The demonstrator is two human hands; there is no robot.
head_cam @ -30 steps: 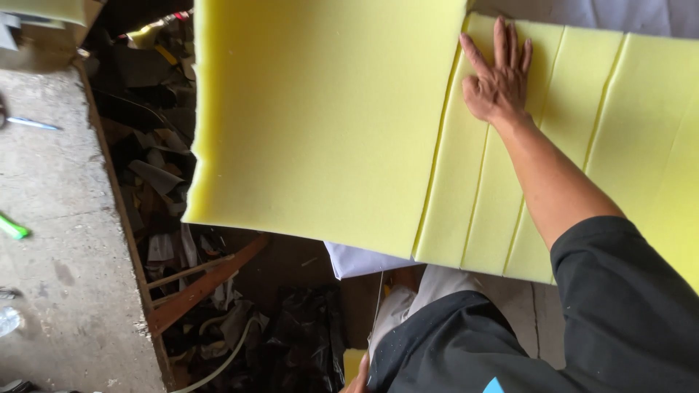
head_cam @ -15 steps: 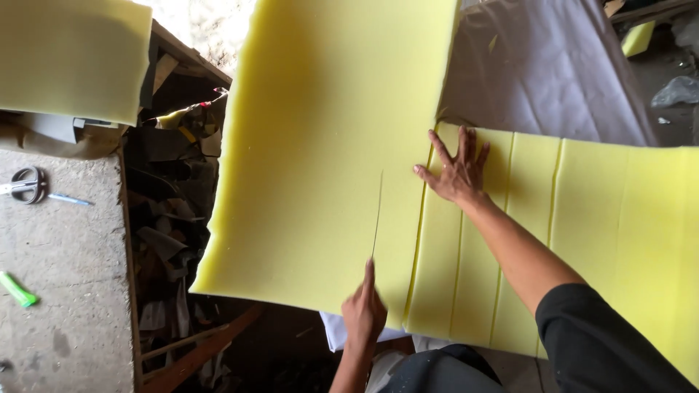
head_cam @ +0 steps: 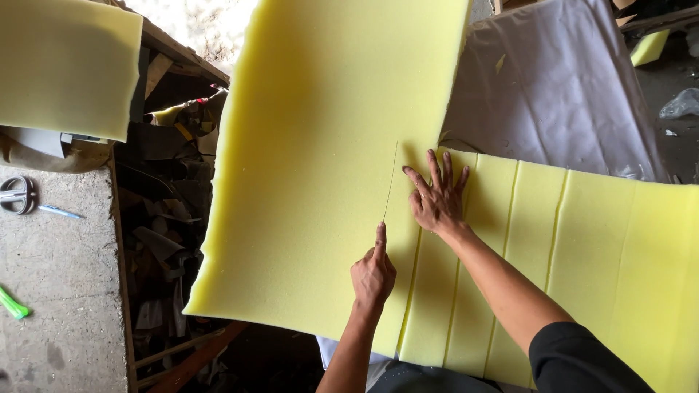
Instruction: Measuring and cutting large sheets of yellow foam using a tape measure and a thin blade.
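Your left hand (head_cam: 373, 273) is closed with the forefinger stretched along the slit in the big yellow foam sheet (head_cam: 320, 182). Your right hand (head_cam: 437, 200) presses flat, fingers spread, just beside it. The foam overhangs grey fabric (head_cam: 553, 94); scissors (head_cam: 18, 195) lie well apart.

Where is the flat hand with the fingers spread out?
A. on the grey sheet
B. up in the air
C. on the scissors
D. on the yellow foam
D: the right hand lies flat, fingers spread, on the yellow foam sheet, beside the thin cut line.
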